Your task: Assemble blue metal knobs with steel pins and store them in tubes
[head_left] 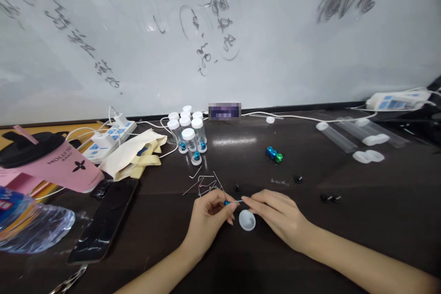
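In the head view my left hand [206,218] pinches a small shiny blue metal piece [226,202] between thumb and fingers. My right hand [280,213] faces it, fingertips closed on the end of a thin metal rod [238,201], which reaches to the blue piece. Just below the fingertips sits a small white cup-like cap [247,221] with something dark inside. Several thin bent metal rods [206,186] lie beyond my left hand. A small black part [236,187] rests between the hands, farther back.
Several clear tubes with white caps [188,134] stand at the back, blue pieces inside. Blue and green metal pieces [274,154] lie right of them. Black parts [330,198] and empty clear tubes [339,138] are at right; a phone [105,220], bottle [37,227] and pink cup [65,165] at left.
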A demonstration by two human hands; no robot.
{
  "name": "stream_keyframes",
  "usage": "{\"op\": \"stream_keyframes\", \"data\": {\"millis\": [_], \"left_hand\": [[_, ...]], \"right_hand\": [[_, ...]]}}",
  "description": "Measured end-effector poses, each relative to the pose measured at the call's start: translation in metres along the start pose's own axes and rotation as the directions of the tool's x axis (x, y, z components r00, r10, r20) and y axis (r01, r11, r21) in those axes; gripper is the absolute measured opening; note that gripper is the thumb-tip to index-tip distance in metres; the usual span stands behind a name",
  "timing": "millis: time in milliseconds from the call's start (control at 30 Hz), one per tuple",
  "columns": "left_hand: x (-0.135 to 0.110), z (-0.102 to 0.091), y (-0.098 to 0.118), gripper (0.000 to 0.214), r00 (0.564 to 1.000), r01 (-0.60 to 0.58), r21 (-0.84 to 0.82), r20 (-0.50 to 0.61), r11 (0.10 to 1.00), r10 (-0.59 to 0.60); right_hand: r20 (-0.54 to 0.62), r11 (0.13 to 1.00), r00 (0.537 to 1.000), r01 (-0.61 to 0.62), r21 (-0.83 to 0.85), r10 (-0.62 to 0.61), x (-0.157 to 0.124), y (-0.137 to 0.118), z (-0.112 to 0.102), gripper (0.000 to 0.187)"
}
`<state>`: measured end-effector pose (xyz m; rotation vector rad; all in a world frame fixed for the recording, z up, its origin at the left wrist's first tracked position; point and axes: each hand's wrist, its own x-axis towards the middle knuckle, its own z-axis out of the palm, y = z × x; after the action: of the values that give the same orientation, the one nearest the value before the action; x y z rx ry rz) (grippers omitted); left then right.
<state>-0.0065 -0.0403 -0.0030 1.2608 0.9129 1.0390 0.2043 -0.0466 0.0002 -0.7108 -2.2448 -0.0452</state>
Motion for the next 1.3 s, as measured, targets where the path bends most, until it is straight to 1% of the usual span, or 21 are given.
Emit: {"op": "stream_keyframes", "data": {"millis": [133,267,467,533,600,667,767,867,933,1033,1100,1200,1300], "left_hand": [[0.001,0.0,0.0,0.02,1.0,-0.005,0.0,0.001,1.0,0.005],[0.001,-0.001,0.0,0.019,1.0,0.001,-0.019,0.007,1.0,-0.001],[0.001,-0.001,-0.002,0.02,1.0,-0.011,-0.023,0.016,1.0,0.011],[0.001,-0.001,-0.002,0.02,1.0,-0.013,-0.028,0.009,1.0,0.013],[0.001,-0.001,-0.003,0.019,1.0,-0.018,-0.029,0.005,0.999,0.019],[0.001,-0.001,-0.004,0.019,1.0,-0.019,-0.024,0.006,1.0,0.02],[0.0,-0.001,-0.005,0.018,1.0,-0.019,-0.019,0.01,1.0,0.019],[-0.001,0.0,-0.004,0.017,0.999,-0.03,-0.003,0.018,1.0,0.03],[-0.002,0.001,-0.003,0.017,0.999,-0.032,0.021,0.022,0.999,0.032],[-0.003,0.003,-0.003,0.016,0.999,-0.042,0.06,0.025,0.997,0.041],[-0.004,0.003,-0.004,0.015,0.998,-0.057,0.073,0.028,0.996,0.055],[-0.005,0.003,-0.007,0.012,0.996,-0.083,0.081,0.025,0.993,0.081],[-0.006,0.002,-0.008,0.008,0.993,-0.115,0.106,0.018,0.988,0.113]], "right_hand": [[-0.006,1.0,1.0,-0.001,0.01,0.001,0.0,0.0,0.001,0.03],[-0.012,0.999,0.999,-0.029,0.039,0.029,-0.001,0.0,0.002,0.031],[-0.031,1.0,1.0,0.003,-0.024,-0.003,-0.003,0.001,0.003,0.025],[-0.03,1.0,1.0,-0.001,-0.018,0.0,-0.005,0.001,0.004,0.025],[-0.017,0.999,0.999,-0.037,0.029,0.038,-0.005,0.001,0.005,0.026],[0.013,0.989,0.996,-0.094,0.114,0.093,-0.003,0.001,0.006,0.027],[0.063,0.953,0.984,-0.175,0.247,0.165,0.001,0.0,0.005,0.024],[0.102,0.909,0.962,-0.274,0.314,0.255,0.003,0.0,0.004,0.018],[0.14,0.875,0.937,-0.35,0.334,0.321,0.003,0.0,0.004,0.016],[0.203,0.815,0.895,-0.446,0.37,0.397,0.005,0.001,0.003,0.017],[0.258,0.762,0.869,-0.494,0.42,0.421,0.006,0.002,0.003,0.019],[0.338,0.683,0.84,-0.542,0.489,0.424,0.01,0.002,0.001,0.022],[0.402,0.621,0.804,-0.594,0.511,0.438,0.012,0.003,0.001,0.023]]}}
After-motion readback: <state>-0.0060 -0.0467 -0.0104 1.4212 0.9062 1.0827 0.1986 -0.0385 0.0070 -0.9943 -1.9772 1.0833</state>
